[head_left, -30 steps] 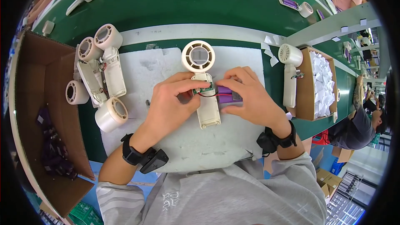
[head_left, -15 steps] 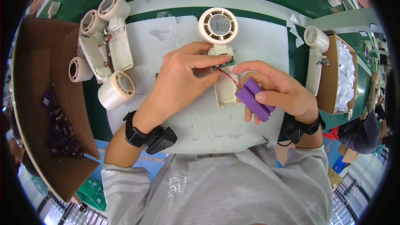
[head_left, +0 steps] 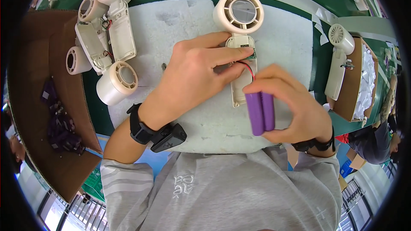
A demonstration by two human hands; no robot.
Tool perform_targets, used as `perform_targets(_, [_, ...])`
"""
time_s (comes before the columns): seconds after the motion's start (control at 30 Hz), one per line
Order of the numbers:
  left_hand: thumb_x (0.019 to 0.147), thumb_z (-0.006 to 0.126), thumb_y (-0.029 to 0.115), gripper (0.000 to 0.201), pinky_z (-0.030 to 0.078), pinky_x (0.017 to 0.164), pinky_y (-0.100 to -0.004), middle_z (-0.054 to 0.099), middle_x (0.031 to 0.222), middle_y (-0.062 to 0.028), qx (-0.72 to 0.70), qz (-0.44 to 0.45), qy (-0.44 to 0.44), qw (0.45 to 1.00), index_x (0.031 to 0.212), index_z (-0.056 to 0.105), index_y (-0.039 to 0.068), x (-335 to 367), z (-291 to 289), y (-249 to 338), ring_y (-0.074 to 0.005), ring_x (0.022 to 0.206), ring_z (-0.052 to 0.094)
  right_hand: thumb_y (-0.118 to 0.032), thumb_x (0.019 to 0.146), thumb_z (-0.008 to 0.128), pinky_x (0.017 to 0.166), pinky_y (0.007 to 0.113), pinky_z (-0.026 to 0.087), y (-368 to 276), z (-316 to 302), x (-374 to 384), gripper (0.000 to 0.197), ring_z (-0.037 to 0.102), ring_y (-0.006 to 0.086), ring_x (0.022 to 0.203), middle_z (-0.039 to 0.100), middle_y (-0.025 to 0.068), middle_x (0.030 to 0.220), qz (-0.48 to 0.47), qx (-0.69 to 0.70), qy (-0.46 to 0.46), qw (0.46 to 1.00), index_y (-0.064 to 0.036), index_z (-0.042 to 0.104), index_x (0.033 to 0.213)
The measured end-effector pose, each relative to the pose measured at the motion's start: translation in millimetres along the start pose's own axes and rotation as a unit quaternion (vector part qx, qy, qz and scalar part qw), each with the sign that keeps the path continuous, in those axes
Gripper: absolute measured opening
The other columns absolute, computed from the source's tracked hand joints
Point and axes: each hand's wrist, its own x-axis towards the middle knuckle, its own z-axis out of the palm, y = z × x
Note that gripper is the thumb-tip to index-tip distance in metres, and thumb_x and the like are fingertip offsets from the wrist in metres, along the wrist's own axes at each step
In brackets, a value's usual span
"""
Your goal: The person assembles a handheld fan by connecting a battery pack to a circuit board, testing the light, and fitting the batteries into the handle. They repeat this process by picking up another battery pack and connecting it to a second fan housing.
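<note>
A cream handheld fan (head_left: 239, 13) lies on the white foam mat, its round head away from me and its handle shell (head_left: 238, 94) opened. My left hand (head_left: 195, 70) is closed around the upper handle, index finger and thumb at the small green circuit board (head_left: 253, 54). Red and black wires (head_left: 249, 69) run from there to a purple two-cell battery pack (head_left: 260, 113). My right hand (head_left: 295, 102) grips this pack by its two ends, just above the mat beside the shell's lower end. The fingers partly cover the board and the wires.
Several fan bodies (head_left: 122, 30) with opened handles stand at the left, beside a cardboard box (head_left: 25, 102) holding purple battery packs (head_left: 64, 132). On the right, another fan (head_left: 336, 70) leans by a carton (head_left: 349, 81) of white paper pieces. A person's dark sleeve (head_left: 370, 143) shows far right.
My right hand has turned the battery pack more upright and now grips it end to end. The fan and my left hand sit slightly farther right and up in the picture.
</note>
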Motion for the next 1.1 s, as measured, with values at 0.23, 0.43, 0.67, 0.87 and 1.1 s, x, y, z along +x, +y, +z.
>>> perform_targets(0.23, [0.068,0.074,-0.002,0.037,0.055,0.061,-0.0286,0.067,0.102,-0.0176,0.006,0.019,-0.013,1.000,0.102,0.074,0.011,0,-3,1,-0.0229,0.074,0.069,-0.001,0.049,0.076,0.082,0.040,0.050,4,16,12,0.061,0.054,0.0324,0.102,0.056,0.0139,0.111,-0.190,-0.343,0.109,0.913,-0.0029,0.063,0.109])
perform_targets(0.43, [0.070,0.070,-0.008,0.043,0.056,0.063,-0.0293,0.065,0.106,-0.0187,0.001,0.033,-0.032,0.999,0.109,0.071,0.010,-1,-3,-1,-0.0235,0.074,0.069,-0.007,0.050,0.075,0.081,0.040,0.049,12,21,17,0.058,0.056,0.0311,0.100,0.057,0.0127,0.110,-0.216,-0.378,0.134,0.890,-0.0029,0.062,0.107])
perform_targets(0.67, [0.070,0.069,-0.008,0.045,0.056,0.064,-0.0302,0.064,0.110,-0.0195,0.029,0.045,-0.049,0.997,0.111,0.069,0.010,-4,-5,-3,-0.0258,0.076,0.069,-0.008,0.052,0.075,0.080,0.040,0.049,8,20,16,0.055,0.058,0.0300,0.099,0.059,0.0124,0.108,-0.208,-0.406,0.155,0.876,-0.0029,0.061,0.105])
perform_targets(0.87, [0.072,0.069,-0.006,0.043,0.056,0.065,-0.0308,0.064,0.109,-0.0172,0.034,0.064,-0.035,0.997,0.112,0.069,0.009,-4,-3,-4,-0.0267,0.078,0.068,-0.005,0.051,0.075,0.083,0.042,0.050,9,17,17,0.055,0.059,0.0320,0.102,0.060,0.0137,0.110,-0.196,-0.413,0.175,0.872,-0.0027,0.062,0.104])
perform_targets(1.1, [0.076,0.068,-0.005,0.039,0.055,0.066,-0.0318,0.065,0.107,-0.0155,0.014,0.049,-0.048,0.998,0.112,0.069,0.009,-4,-6,-4,-0.0281,0.079,0.067,-0.001,0.055,0.079,0.083,0.040,0.054,7,24,12,0.052,0.058,0.0353,0.106,0.059,0.0189,0.116,-0.142,-0.396,0.183,0.888,0.0018,0.062,0.104])
